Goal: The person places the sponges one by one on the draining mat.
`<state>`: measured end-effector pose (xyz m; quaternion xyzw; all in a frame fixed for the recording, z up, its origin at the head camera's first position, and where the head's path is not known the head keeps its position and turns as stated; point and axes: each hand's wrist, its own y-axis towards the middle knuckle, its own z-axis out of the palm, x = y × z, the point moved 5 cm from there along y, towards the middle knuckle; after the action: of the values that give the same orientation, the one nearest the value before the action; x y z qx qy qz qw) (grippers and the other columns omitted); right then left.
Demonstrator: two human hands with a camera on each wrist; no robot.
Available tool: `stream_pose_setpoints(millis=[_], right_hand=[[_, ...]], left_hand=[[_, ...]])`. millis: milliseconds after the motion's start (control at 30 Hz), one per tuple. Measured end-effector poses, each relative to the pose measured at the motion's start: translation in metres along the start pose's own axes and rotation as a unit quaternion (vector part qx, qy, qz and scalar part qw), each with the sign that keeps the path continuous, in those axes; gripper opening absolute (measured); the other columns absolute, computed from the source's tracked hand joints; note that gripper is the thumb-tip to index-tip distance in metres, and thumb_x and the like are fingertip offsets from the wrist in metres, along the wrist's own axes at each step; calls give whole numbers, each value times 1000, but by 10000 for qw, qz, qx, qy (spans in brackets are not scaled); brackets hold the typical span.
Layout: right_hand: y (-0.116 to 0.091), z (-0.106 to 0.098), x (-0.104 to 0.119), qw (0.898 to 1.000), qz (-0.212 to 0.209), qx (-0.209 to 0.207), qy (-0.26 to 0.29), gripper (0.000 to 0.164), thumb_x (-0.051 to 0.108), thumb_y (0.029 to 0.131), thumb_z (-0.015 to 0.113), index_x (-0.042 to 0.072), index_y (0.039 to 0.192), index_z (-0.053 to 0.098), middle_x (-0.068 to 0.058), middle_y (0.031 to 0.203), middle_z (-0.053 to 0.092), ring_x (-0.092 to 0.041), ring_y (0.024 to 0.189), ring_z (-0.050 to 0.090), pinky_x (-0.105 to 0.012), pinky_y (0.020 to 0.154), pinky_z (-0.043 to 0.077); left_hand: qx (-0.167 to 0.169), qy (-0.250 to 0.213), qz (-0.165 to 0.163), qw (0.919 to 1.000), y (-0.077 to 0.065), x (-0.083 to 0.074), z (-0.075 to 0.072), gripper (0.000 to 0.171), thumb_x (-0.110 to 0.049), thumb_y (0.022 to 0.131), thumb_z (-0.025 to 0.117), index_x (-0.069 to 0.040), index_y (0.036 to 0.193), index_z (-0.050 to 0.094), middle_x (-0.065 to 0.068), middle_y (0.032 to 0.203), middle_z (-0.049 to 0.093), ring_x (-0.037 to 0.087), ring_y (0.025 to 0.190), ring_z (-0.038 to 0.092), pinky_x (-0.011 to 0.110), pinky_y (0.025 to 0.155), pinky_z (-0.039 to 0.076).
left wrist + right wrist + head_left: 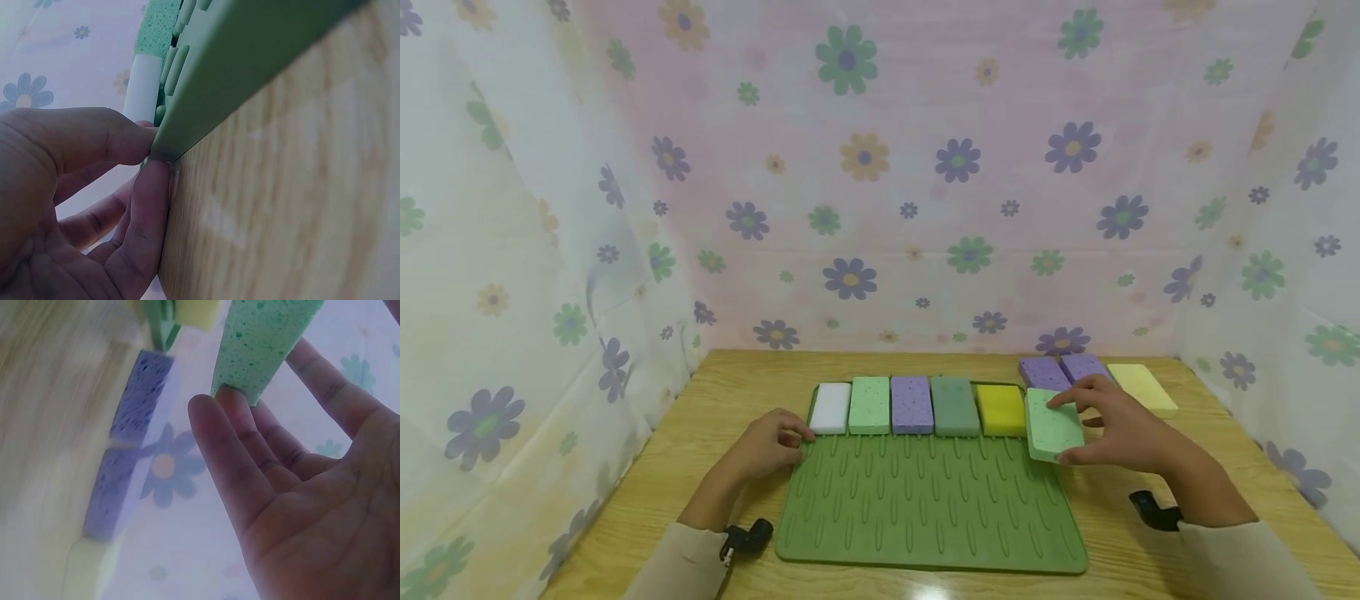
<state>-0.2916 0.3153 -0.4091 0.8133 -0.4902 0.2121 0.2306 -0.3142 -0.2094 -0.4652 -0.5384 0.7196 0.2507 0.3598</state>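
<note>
My right hand (1116, 425) pinches a light green speckled sponge (1054, 425) between thumb and fingers, tilted over the right end of a sponge row. The right wrist view shows this sponge (262, 344) raised, its corner at the fingertips. A ribbed green silicone mat (925, 508) lies on the table. Along its far edge stand a white sponge (831, 408), a light green one (870, 406), a purple one (912, 406), a grey-green one (955, 407) and a yellow one (1002, 410). With thumb and finger, my left hand (94, 187) pinches the mat's left edge (187, 119).
Behind the right hand, two purple sponges (1041, 372) and a pale yellow sponge (1142, 389) lie on the wooden table (715, 392). Flower-printed cloth (910, 183) encloses the back and both sides. Black wrist-worn devices (748, 536) show near both wrists.
</note>
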Motion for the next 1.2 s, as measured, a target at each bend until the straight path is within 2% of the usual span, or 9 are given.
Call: stream_pose_setpoints(millis=[267, 400, 600, 733, 933, 1200], right_hand=[[10, 12, 28, 9992, -311, -56, -265, 66, 54, 74, 91, 25, 128, 67, -7, 128, 50, -23, 110, 56, -49, 90, 59], [16, 22, 43, 9985, -390, 49, -391, 66, 61, 75, 87, 30, 130, 66, -1, 125, 51, -17, 109, 57, -47, 89, 58], [28, 41, 61, 9970, -592, 233, -443, 68, 67, 74, 84, 33, 129, 66, 3, 122, 49, -18, 101, 57, -41, 82, 56], [36, 55, 71, 9953, -772, 330, -485, 69, 69, 73, 83, 33, 130, 65, 3, 123, 48, -18, 100, 58, -38, 81, 55], [46, 72, 90, 9936, -840, 597, -461, 70, 71, 75, 80, 31, 131, 65, 1, 126, 49, -22, 103, 61, -40, 82, 55], [56, 90, 106, 9904, -959, 706, -705, 73, 75, 74, 78, 31, 132, 66, 6, 123, 48, -16, 97, 56, -35, 82, 51]], left_hand=[[19, -54, 7, 10000, 0, -2, 0, 20, 3, 88, 74, -10, 103, 77, 13, 134, 57, 24, 100, 62, 34, 68, 59], [-4, -25, -11, 10000, 0, -2, 0, 20, 3, 88, 75, -11, 102, 77, 13, 132, 57, 24, 100, 62, 34, 68, 59], [-45, -4, -50, 10000, 0, -1, 0, 20, 3, 87, 76, -11, 102, 77, 12, 131, 58, 23, 99, 62, 34, 68, 59], [-85, 36, -72, 9999, 1, -1, 0, 21, 2, 87, 76, -12, 102, 78, 11, 131, 58, 24, 102, 63, 34, 70, 59], [-83, 81, -47, 9999, 0, 0, 0, 21, 2, 87, 76, -13, 102, 77, 10, 133, 58, 25, 105, 63, 34, 72, 59], [-36, 73, -39, 10000, 1, -1, 0, 21, 3, 87, 76, -12, 101, 77, 11, 133, 58, 24, 103, 62, 34, 71, 58]])
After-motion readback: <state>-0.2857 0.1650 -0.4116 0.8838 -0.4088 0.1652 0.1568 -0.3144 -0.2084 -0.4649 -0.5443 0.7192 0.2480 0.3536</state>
